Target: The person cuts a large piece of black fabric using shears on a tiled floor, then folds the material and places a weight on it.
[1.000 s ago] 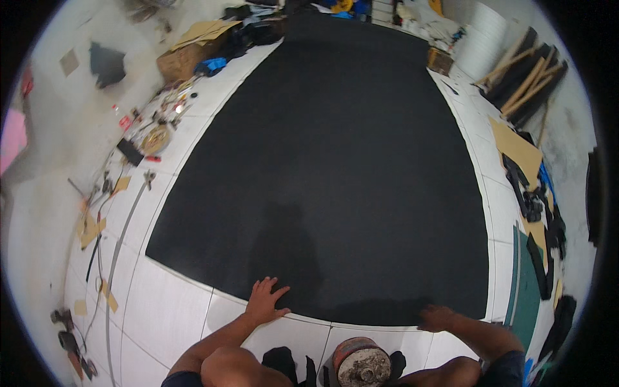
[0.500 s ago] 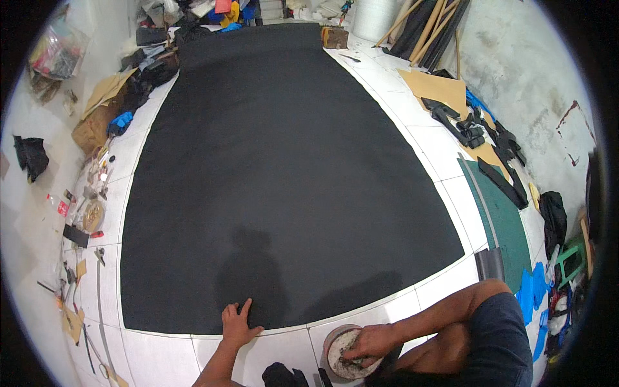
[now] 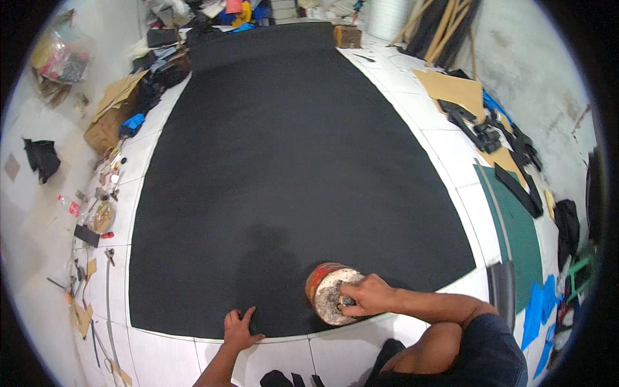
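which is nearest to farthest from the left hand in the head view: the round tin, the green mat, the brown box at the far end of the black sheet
Measured from the left hand:
1. Round tin, just to its right on the near edge of the black sheet, under the right hand.
2. Green mat, farther off on the right.
3. Brown box, at the sheet's far end.

The big black sheet (image 3: pixel 290 168) under my left hand (image 3: pixel 240 329) looks like matt cloth or felt, flat and without shine. The floor (image 3: pixel 361 351) at the lower edge is glossy white tile with thin grout lines. The tin (image 3: pixel 327 291) my right hand (image 3: pixel 366 295) grips looks like metal, its side red and worn, its top crusted with rough, dried grey-white stuff. At the upper right of the frame lies matt brown cardboard (image 3: pixel 454 87), and at the right a smooth green sheet (image 3: pixel 519 238).
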